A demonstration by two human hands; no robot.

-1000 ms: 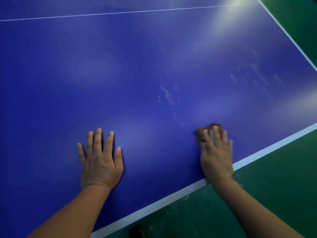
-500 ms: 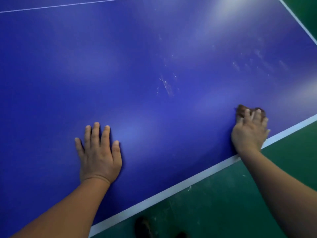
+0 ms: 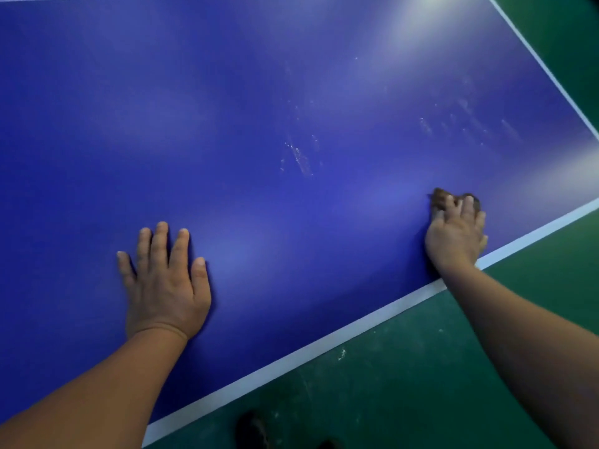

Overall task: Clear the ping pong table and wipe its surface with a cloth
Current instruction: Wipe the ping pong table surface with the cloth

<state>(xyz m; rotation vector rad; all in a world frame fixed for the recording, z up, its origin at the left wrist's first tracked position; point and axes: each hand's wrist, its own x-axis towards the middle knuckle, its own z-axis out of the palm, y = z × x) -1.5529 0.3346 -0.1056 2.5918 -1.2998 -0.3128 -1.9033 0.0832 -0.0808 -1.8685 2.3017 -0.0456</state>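
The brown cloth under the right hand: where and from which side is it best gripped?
Probably from above, at the bunched far edge of the brown cloth showing past the right hand: it lies flat on the ping pong table, offering no side.

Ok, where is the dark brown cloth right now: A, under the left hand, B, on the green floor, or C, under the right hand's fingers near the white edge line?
C: the dark brown cloth pokes out beneath the right hand, near the blue table's white edge line; the left hand lies flat on bare blue table.
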